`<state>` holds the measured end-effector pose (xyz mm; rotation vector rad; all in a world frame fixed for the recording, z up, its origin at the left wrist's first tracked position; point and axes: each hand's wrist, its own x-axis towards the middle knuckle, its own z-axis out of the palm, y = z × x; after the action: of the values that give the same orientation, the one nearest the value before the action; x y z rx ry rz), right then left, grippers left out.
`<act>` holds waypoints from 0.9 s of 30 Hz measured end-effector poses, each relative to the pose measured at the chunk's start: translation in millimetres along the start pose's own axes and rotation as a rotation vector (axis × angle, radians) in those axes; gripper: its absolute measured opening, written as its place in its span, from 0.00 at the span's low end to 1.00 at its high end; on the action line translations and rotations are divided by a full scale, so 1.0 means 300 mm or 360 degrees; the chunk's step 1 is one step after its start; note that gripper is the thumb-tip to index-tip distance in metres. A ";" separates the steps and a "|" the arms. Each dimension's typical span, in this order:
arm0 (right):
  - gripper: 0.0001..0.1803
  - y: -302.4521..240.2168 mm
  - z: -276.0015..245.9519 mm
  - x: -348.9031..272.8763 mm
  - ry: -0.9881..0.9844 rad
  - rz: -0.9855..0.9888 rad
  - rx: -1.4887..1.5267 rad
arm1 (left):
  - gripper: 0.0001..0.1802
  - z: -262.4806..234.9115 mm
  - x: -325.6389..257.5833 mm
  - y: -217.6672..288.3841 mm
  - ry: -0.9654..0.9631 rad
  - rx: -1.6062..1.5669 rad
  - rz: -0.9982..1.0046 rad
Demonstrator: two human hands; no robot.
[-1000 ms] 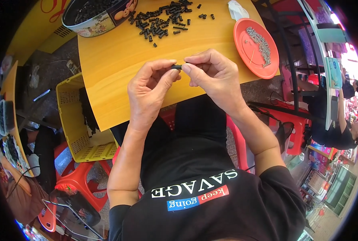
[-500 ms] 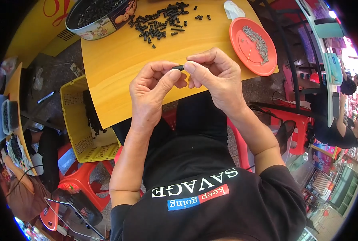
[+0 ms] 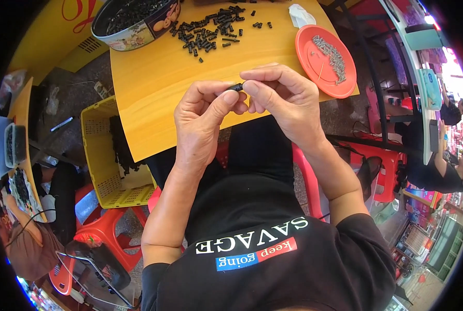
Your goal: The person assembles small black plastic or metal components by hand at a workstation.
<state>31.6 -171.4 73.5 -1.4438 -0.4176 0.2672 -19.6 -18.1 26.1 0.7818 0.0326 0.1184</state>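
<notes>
A small black cylindrical plastic part [image 3: 235,87] is pinched between my two hands above the near edge of the yellow table. My left hand [image 3: 206,111] grips its left end with thumb and forefinger. On its right end are the thumb and fingertips of my right hand [image 3: 286,98]; whether they hold a further small piece there is hidden. Beyond my hands lies a loose pile of similar black parts [image 3: 208,33]. To the right, a red plate [image 3: 306,57] carries many small grey metal pieces, which look like screws or pins, and a thin stick.
A round tin [image 3: 125,41] full of black parts stands at the table's far left. White tissue [image 3: 300,15] lies by the plate. Left of the table [image 3: 153,93] is a yellow crate [image 3: 102,171] with dark contents, near a red stool [image 3: 104,233]. Another person's arm [image 3: 26,217] shows at far left.
My hands have shifted slightly to the right in the picture, and the black part is now tilted with its right end higher. Both hands keep their pinch.
</notes>
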 end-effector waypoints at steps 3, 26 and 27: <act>0.10 -0.026 -0.003 -0.006 -0.0005 0.0095 -0.0001 | 0.07 0.006 -0.008 0.002 -0.0006 0.0125 0.0084; 0.15 -0.032 -0.022 -0.012 -0.0123 0.0231 0.0004 | 0.08 -0.036 -0.010 0.015 0.0009 0.0236 0.0071; 0.15 -0.029 -0.027 -0.017 -0.0106 0.0152 -0.0209 | 0.08 -0.034 -0.011 0.017 0.0008 0.0237 0.0068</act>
<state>29.9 -181.8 81.1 -1.5890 -0.4272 0.3709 -24.2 -7.8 22.4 0.9313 0.0296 0.1600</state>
